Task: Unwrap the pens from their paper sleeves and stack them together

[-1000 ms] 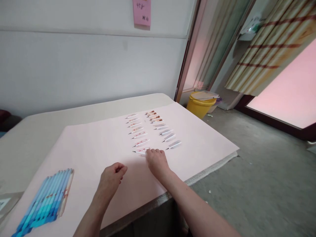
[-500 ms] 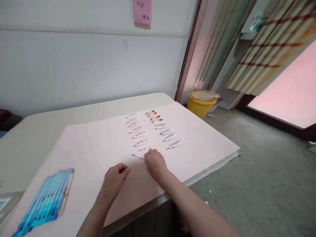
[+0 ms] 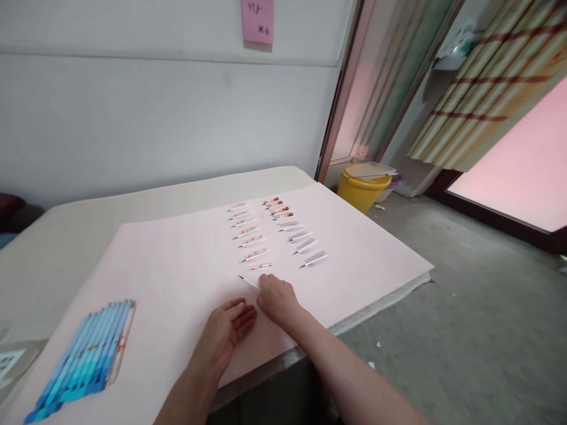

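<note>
Two rows of small pen parts (image 3: pixel 254 239) lie on a large pink sheet (image 3: pixel 186 277) spread over the table. My right hand (image 3: pixel 275 299) rests on the sheet with its fingers pinched on a thin white pen refill (image 3: pixel 248 281), whose dark tip points left and away. My left hand (image 3: pixel 228 330) lies just beside it on the sheet, fingers stretched out and palm turned up, holding nothing. The nearest part of the left row (image 3: pixel 260 267) sits just beyond my right fingers.
A bundle of blue pens (image 3: pixel 84 357) lies at the sheet's near left. A yellow bucket (image 3: pixel 362 186) stands on the floor past the table's far right corner. A pink note (image 3: pixel 257 20) hangs on the wall. The table's near edge (image 3: pixel 354 321) runs beside my right arm.
My right hand has drawn the refill back toward me, away from the row. My left hand has moved right next to it and uncurled from a loose fist to a flat palm.
</note>
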### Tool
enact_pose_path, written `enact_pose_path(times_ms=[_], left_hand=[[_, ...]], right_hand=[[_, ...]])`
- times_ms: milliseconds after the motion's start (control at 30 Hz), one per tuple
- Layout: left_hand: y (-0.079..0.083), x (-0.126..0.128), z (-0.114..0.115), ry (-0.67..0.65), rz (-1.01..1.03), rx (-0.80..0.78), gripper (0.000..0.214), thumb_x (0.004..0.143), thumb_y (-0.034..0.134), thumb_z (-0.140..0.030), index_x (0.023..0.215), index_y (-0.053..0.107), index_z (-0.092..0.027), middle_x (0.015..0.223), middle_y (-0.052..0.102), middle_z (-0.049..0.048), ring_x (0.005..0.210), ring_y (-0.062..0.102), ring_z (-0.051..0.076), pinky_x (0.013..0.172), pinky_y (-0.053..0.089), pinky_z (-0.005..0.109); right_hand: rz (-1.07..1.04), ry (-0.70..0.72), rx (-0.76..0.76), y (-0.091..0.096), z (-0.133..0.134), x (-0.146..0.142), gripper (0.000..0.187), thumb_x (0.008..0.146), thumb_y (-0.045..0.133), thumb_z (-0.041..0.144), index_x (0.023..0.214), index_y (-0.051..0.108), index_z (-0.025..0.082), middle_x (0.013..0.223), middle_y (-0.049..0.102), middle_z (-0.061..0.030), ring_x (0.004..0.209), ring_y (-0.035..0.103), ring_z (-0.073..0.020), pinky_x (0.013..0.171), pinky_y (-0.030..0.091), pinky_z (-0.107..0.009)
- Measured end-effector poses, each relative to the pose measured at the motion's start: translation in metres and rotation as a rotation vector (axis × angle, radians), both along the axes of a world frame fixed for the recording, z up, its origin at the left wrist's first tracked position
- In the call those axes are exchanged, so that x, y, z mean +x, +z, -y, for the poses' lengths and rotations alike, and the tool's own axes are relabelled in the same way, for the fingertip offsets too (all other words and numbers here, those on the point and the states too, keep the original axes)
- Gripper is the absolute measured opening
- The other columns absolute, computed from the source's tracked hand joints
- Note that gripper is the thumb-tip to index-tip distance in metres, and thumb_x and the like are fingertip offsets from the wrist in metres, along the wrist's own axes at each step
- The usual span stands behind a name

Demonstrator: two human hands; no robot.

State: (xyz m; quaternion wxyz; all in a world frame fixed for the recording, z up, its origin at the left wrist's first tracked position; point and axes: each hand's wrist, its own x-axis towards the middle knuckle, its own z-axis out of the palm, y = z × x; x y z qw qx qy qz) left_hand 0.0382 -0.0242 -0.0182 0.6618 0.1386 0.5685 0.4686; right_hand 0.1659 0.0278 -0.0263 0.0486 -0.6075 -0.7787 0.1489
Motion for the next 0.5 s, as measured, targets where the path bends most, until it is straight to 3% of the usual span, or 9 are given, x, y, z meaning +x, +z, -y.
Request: enact_pose_path(times_ms=[133, 267, 500], left_hand=[[-0.001, 0.005, -0.001, 0.055, 0.140, 0.013, 0.011, 0.072, 0.058, -0.008, 0.083, 0.059, -0.010, 0.082, 0.067, 0.0139, 0.073, 0.066, 0.019, 0.073, 0.053, 0.033], [-0.007, 0.005, -0.002, 0.050, 0.137, 0.052, 0.007, 0.073, 0.060, -0.012, 0.080, 0.061, -0.011, 0.073, 0.066, 0.0087, 0.064, 0.064, 0.016, 0.066, 0.053, 0.030], [-0.016, 0.001, -0.005, 0.123, 0.111, 0.085, 0.010, 0.068, 0.064, -0.009, 0.077, 0.061, -0.013, 0.070, 0.065, 0.0069, 0.062, 0.063, 0.015, 0.063, 0.052, 0.027]], right_hand=[[-0.048, 0.000, -0.051, 0.002, 0.004, -0.006, 0.017, 0.079, 0.051, 0.026, 0.092, 0.055, 0.017, 0.091, 0.064, -0.0093, 0.082, 0.062, -0.0218, 0.064, 0.041, -0.029], [-0.116, 0.008, -0.117, 0.005, 0.010, -0.013, 0.020, 0.082, 0.048, 0.036, 0.088, 0.057, 0.018, 0.082, 0.065, -0.0066, 0.072, 0.061, -0.0185, 0.057, 0.037, -0.026], [-0.452, -0.006, -0.106, 0.008, 0.015, -0.014, 0.006, 0.076, 0.054, 0.023, 0.078, 0.058, 0.018, 0.070, 0.061, -0.0010, 0.063, 0.052, -0.0119, 0.055, 0.032, -0.021]])
